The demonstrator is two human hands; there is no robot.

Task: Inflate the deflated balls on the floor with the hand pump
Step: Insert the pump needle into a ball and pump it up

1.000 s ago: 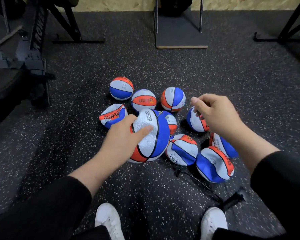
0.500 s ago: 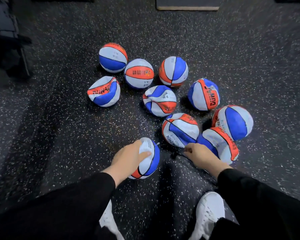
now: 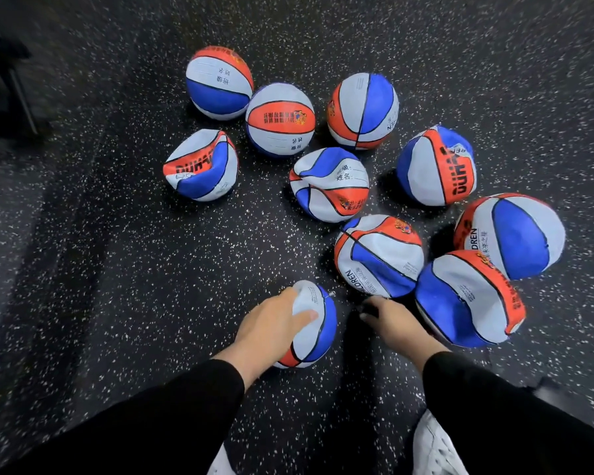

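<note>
We see our left hand point(image 3: 271, 323) gripping a red, white and blue mini basketball point(image 3: 311, 329) low on the speckled black rubber floor point(image 3: 134, 252). The fingers wrap over its far side and the thumb lies across the white panel. The ball looks flattened, its long axis running from near us away toward the cluster, the blue panel turned to the right. A small metal needle tip point(image 3: 330, 293) seems to show at its far upper edge, too small to be sure.

Our right hand point(image 3: 396, 323) is lowered just right of that ball, fingers curled at something dark near the floor point(image 3: 367, 308). We cannot tell what it is, or whether the fingers actually hold it. No pump body is clearly visible.

Beyond lie nine more balls. Just beside the right hand are a crumpled ball point(image 3: 467, 299) and one printed "CHILDREN" point(image 3: 378, 255), touching each other. A badly dented ball point(image 3: 330, 185) sits mid-cluster, another dented one point(image 3: 201, 166) at the left. A white shoe point(image 3: 436, 447) shows at the bottom edge.
</note>
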